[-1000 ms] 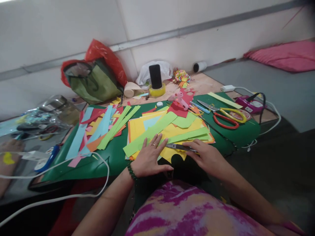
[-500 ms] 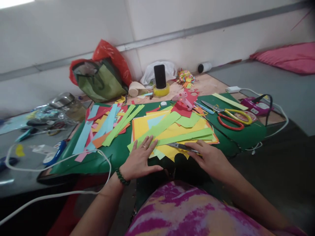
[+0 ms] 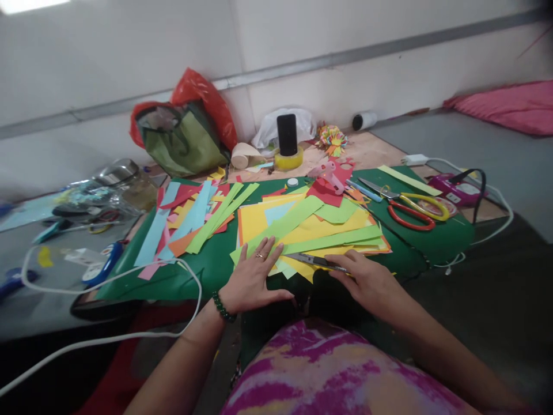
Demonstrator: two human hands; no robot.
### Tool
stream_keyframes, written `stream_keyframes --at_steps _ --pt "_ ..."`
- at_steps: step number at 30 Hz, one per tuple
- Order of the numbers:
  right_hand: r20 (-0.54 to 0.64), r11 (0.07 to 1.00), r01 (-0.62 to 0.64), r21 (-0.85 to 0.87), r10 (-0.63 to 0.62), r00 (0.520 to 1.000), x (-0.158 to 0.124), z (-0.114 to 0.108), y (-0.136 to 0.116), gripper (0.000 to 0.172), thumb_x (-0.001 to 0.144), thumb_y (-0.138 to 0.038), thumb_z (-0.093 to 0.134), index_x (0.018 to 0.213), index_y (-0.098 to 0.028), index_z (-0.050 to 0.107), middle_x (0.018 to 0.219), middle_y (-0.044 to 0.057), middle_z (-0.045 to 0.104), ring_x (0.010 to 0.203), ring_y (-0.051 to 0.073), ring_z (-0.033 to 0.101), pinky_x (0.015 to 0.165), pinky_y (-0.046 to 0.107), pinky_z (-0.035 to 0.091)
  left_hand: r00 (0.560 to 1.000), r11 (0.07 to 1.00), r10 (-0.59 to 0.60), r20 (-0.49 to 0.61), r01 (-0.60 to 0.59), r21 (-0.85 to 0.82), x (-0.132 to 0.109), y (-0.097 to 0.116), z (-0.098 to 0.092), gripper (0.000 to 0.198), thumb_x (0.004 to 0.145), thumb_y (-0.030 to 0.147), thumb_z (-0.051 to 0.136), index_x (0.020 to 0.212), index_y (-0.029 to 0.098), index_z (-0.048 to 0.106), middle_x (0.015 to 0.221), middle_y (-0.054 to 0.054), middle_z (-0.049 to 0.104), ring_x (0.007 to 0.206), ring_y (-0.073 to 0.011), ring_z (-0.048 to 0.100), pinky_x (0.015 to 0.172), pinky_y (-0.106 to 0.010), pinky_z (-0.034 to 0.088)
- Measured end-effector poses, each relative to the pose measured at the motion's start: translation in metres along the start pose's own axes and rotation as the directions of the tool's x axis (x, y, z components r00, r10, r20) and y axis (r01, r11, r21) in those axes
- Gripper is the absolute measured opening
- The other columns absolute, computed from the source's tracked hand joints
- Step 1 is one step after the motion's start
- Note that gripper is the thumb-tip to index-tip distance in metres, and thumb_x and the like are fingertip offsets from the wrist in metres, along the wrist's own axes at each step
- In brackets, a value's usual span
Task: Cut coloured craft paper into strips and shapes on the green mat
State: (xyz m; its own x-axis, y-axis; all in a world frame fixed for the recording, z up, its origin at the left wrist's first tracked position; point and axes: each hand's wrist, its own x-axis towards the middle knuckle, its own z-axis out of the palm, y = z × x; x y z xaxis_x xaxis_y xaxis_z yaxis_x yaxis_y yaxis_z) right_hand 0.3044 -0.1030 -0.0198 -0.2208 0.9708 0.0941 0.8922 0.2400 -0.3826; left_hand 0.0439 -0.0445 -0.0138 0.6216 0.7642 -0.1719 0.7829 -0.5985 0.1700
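My left hand lies flat with its fingers spread, pressing on the left end of a light green paper strip. The strip lies across a stack of yellow paper sheets. My right hand is closed around a slim utility knife with a grey metal front. The knife's tip points left along the strip's lower edge, close to my left fingertips. Another wide green strip slants over the stack. My right palm hides the knife's rear end.
Coloured paper strips lie left on the green mat. Scissors, a pink glue gun and a purple device are on the right. A phone stands behind on a tape roll. A white cable loops at left.
My right hand has slid the knife left along the strip, bringing its tip nearer my left fingers. The left hand stays pressed down. The whole view has shifted slightly.
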Motion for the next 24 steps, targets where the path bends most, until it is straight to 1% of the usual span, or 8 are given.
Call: stream_keyframes --at_steps 4,7,9,12,15,18,21,24 --pt "0.034 0.999 -0.011 -0.045 0.012 0.999 0.004 0.0 -0.013 0.028 0.093 -0.026 0.048 0.117 -0.026 0.063 0.094 0.005 0.065 0.079 0.019 0.066 0.061 0.026 0.045 0.999 1.0 0.009 -0.031 -0.009 -0.007 0.001 0.0 0.004 0.108 0.071 0.089 0.039 0.154 0.023 0.02 0.161 -0.014 0.013 0.147 -0.0356 0.014 0.115 -0.062 0.003" --pt "0.041 0.999 -0.026 -0.048 0.028 0.999 0.005 0.002 -0.017 0.028 0.094 -0.027 0.048 0.118 -0.027 0.062 0.095 0.005 0.065 0.081 0.02 0.066 0.061 0.026 0.044 1.0 1.0 0.001 -0.008 -0.001 -0.011 0.001 0.001 0.002 0.109 0.071 0.088 0.04 0.155 0.022 0.018 0.161 -0.014 0.011 0.148 -0.036 0.013 0.115 -0.062 0.004" --pt "0.034 0.999 -0.03 -0.037 0.031 0.999 0.004 0.003 -0.016 0.028 0.094 -0.027 0.048 0.118 -0.027 0.062 0.096 0.005 0.065 0.082 0.02 0.067 0.062 0.026 0.045 1.0 1.0 0.003 0.021 -0.002 -0.025 -0.001 -0.002 -0.003 0.109 0.072 0.088 0.039 0.155 0.021 0.015 0.161 -0.014 0.01 0.148 -0.0355 0.012 0.115 -0.062 0.005" --pt "0.016 1.0 -0.022 -0.015 0.022 1.0 0.003 0.005 -0.011 0.028 0.094 -0.026 0.048 0.118 -0.027 0.062 0.095 0.004 0.066 0.082 0.02 0.067 0.063 0.027 0.046 0.999 0.999 0.01 0.041 -0.008 -0.051 -0.007 -0.012 -0.012 0.108 0.074 0.087 0.038 0.156 0.023 0.008 0.161 -0.012 0.011 0.148 -0.0344 0.011 0.115 -0.062 0.005" --pt "-0.004 1.0 -0.012 -0.016 0.012 1.0 0.002 0.006 -0.01 0.027 0.093 -0.026 0.048 0.117 -0.027 0.062 0.096 0.004 0.066 0.083 0.02 0.067 0.063 0.027 0.047 0.998 0.999 0.007 0.07 -0.004 -0.049 -0.013 -0.025 -0.017 0.106 0.074 0.086 0.04 0.155 0.026 0.009 0.161 -0.011 0.014 0.148 -0.0349 0.011 0.115 -0.063 0.005" --pt "-0.001 0.999 -0.011 -0.03 0.011 1.0 0.004 0.007 -0.014 0.027 0.094 -0.027 0.048 0.117 -0.027 0.062 0.095 0.004 0.066 0.081 0.021 0.068 0.062 0.028 0.047 0.997 0.999 0.02 0.07 -0.016 -0.048 -0.017 -0.032 -0.014 0.108 0.072 0.086 0.043 0.155 0.026 0.011 0.161 -0.011 0.015 0.148 -0.0355 0.012 0.114 -0.064 0.003" --pt "0.01 0.999 -0.009 -0.035 0.009 1.0 0.006 0.008 -0.018 0.029 0.094 -0.027 0.047 0.119 -0.027 0.061 0.095 0.005 0.066 0.081 0.021 0.068 0.062 0.028 0.047 0.999 0.998 0.028 0.045 -0.025 -0.059 -0.017 -0.031 -0.009 0.109 0.071 0.086 0.043 0.155 0.025 0.01 0.161 -0.012 0.014 0.148 -0.036 0.011 0.114 -0.064 0.003" --pt "0.021 1.0 0.016 -0.015 -0.015 1.0 0.007 0.009 -0.019 0.029 0.094 -0.025 0.046 0.118 -0.026 0.061 0.094 0.005 0.066 0.08 0.02 0.067 0.064 0.028 0.048 0.998 0.998 0.015 0.069 -0.01 -0.069 -0.016 -0.03 -0.008 0.111 0.071 0.087 0.043 0.155 0.024 0.01 0.161 -0.011 0.011 0.148 -0.0358 0.009 0.114 -0.065 0.002"
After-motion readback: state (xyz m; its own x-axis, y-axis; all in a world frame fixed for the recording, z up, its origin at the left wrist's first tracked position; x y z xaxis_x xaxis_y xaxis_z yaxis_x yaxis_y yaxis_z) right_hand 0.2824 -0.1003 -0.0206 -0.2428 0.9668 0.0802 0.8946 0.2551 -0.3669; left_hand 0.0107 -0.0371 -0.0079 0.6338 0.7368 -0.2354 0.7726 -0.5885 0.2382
